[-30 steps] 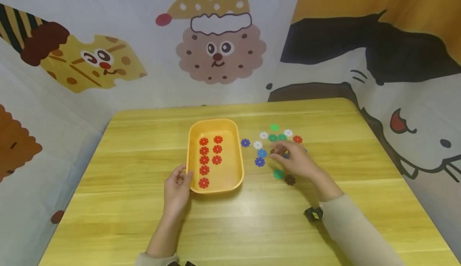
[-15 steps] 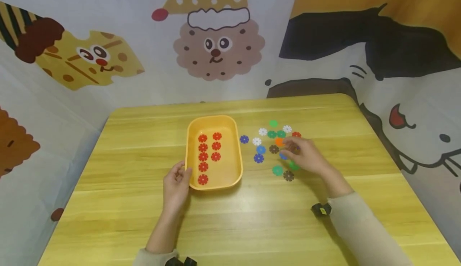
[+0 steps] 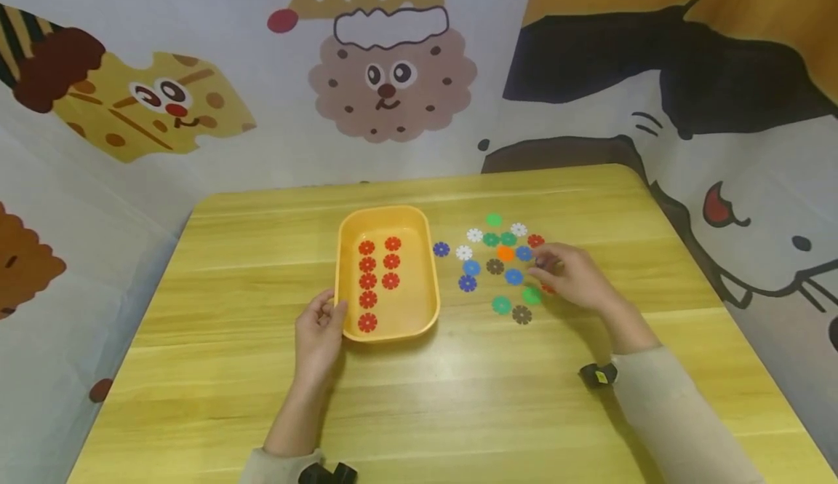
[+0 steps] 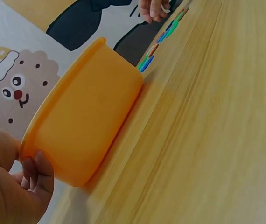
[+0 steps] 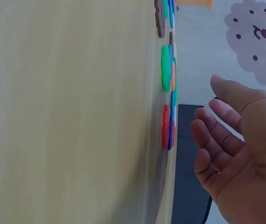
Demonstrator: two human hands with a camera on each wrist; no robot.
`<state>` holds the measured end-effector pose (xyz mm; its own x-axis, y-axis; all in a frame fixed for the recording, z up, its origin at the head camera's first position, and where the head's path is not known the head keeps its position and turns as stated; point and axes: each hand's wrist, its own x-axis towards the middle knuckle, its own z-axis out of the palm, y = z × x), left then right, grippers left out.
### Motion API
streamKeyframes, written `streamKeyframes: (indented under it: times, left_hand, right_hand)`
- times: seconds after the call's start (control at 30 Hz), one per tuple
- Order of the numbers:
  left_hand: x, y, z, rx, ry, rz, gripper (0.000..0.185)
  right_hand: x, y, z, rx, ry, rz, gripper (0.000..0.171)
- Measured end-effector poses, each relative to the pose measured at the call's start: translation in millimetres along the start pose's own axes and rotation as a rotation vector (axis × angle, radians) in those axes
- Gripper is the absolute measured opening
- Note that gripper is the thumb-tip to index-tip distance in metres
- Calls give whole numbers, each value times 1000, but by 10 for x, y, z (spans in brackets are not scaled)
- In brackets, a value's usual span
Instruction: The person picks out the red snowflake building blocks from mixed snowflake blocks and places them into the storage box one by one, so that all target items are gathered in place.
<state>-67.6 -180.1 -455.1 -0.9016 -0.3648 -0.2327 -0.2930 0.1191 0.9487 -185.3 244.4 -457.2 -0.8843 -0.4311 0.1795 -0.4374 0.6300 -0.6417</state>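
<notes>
My left hand (image 3: 318,337) grips the near left side of a yellow-orange plastic tray (image 3: 414,302), thumb at the rim and fingers against the outer wall. Inside lie several red snowflake-shaped discs (image 3: 368,281) in two columns, the left one longer. Right of the tray is a loose group of similar discs: white, green, blue, brown, orange and red. Over the right side of that group hovers my right hand (image 3: 576,278), fingers loosely bent. In the right wrist view nothing sits between the fingers, and a red disc (image 5: 165,127) and a green disc (image 5: 165,67) lie nearby.
Everything rests on a wood-grain table (image 3: 419,411). A dark blue disc (image 3: 441,250) lies close to the tray's right wall. Behind the table hangs a cloth (image 3: 275,25) with cartoon prints. Each wrist wears a black device, one visible by the right sleeve (image 3: 674,404).
My right hand has moved right across the loose discs, uncovering orange, brown, blue and green ones. The left hand stays on the tray, whose red discs look unchanged. The head view has shifted slightly.
</notes>
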Motion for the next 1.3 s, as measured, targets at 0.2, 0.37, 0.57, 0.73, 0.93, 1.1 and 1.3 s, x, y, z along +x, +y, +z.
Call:
streamKeyframes:
  times: [0.2, 0.37, 0.57, 0.73, 0.93, 1.1, 1.3]
  left_hand:
    - [1, 1, 2, 4, -4, -7, 33]
    - [1, 12, -1, 5, -2, 3, 33]
    - [-8, 36, -6, 4, -3, 7, 34]
    - [-7, 41, -7, 5, -6, 15, 34]
    - [-7, 22, -8, 0, -2, 11, 33]
    - [-3, 12, -6, 1, -4, 14, 33]
    - [10, 19, -4, -2, -10, 12, 35]
  right_hand:
    - [-58, 48, -80, -11, -30, 63, 25]
    - [-104, 80, -124, -2, -70, 113, 31]
    - [-147, 155, -157, -22, -100, 140, 33]
    - [-185, 199, -190, -46, -148, 156, 34]
    - [-182, 218, -201, -45, -189, 169, 29]
    - [-183, 221, -208, -41, -212, 186, 25]
    - [-183, 217, -222, -18, -194, 215, 29]
